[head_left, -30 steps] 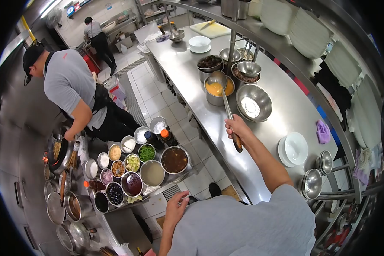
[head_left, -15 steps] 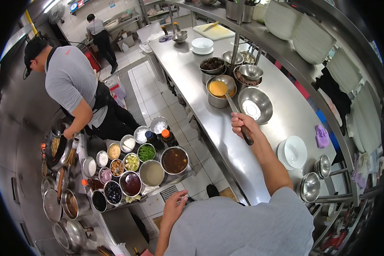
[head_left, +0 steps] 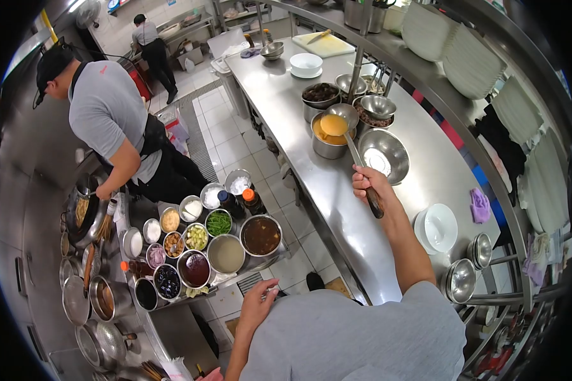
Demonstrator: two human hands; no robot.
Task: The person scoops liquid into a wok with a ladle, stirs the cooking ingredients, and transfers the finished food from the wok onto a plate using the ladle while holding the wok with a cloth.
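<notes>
My right hand (head_left: 370,184) is closed around the brown wooden handle of a long metal ladle (head_left: 353,153). Orange-yellow liquid fills the ladle's bowl, which is over a steel pot (head_left: 329,150) of similar orange liquid; whether they touch is hard to tell. A wide steel mixing bowl (head_left: 397,149) stands just right of the ladle, with a bright white patch at its bottom. Near my waist, my left hand (head_left: 258,303) has its fingers apart and slightly bent, with nothing visible in it. It is nearest the seasoning pots, such as a pot of brown sauce (head_left: 260,235).
White bowls (head_left: 436,228), a purple cloth (head_left: 480,205) and stacked steel bowls (head_left: 461,279) lie along the counter's right side. A co-worker (head_left: 111,120) handles a wok (head_left: 86,213) on the left. Another person (head_left: 151,54) stands farther back. An overhead shelf (head_left: 419,60) holds plates.
The ladle and my right hand have shifted slightly right, exposing more orange liquid at the pot's left. My left hand has dropped slightly left. The view has shifted a little.
</notes>
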